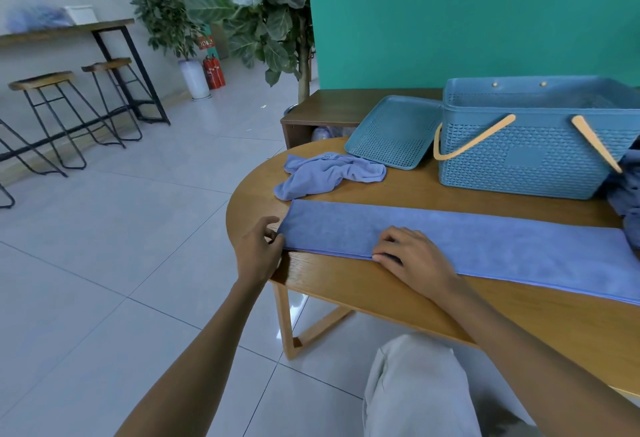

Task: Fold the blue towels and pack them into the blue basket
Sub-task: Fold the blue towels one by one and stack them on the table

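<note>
A long folded towel (pixel 467 246) lies flat across the table (pixel 346 284), its left end just short of the table's rounded left edge, its near edge parallel to the near rim with a bare wood strip between. Far of it sits a crumpled towel (pixel 329 173); right of that the lid (pixel 391 131) leans against the basket (pixel 526 156), handles down, open top. A darker cloth (pixel 627 194) bunches at far right. Tiled floor opens to the left. The left hand (pixel 258 246) pinches the towel's near left corner; the right hand (pixel 412 256), fingers curled, presses and pinches the near edge
</note>
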